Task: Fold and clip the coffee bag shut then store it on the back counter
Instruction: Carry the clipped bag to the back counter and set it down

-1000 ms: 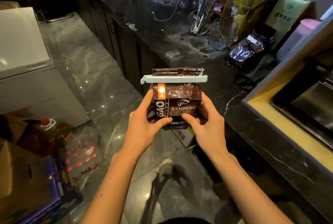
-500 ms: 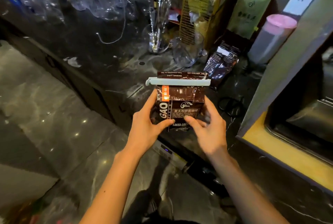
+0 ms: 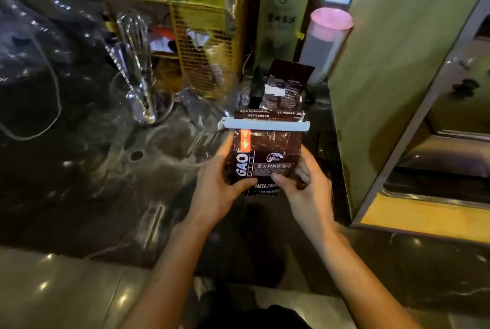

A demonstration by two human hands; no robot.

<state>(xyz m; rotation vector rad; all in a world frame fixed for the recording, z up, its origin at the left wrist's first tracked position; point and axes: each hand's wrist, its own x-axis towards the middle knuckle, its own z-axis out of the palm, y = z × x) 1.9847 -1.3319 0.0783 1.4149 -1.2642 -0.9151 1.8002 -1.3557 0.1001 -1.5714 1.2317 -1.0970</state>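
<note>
I hold a dark brown coffee bag point(image 3: 267, 153) upright above the dark marble counter point(image 3: 87, 175). Its top is folded over and a long white clip point(image 3: 263, 125) is clamped across the fold. My left hand point(image 3: 216, 189) grips the bag's left side with the thumb on the front. On the right side, my right hand point(image 3: 305, 185) holds it the same way. The bag's bottom edge hangs just above the counter.
Behind the bag stands a second dark coffee bag point(image 3: 285, 87), a green pouch point(image 3: 282, 18) and a pink-lidded container point(image 3: 324, 42). A yellow wire rack point(image 3: 206, 45) and a glass with a whisk point(image 3: 138, 69) stand to the left. A tall appliance point(image 3: 408, 85) fills the right.
I have stepped closer to the counter. The clipped bag has moved forward over the counter toward the second bag, still in both hands.
</note>
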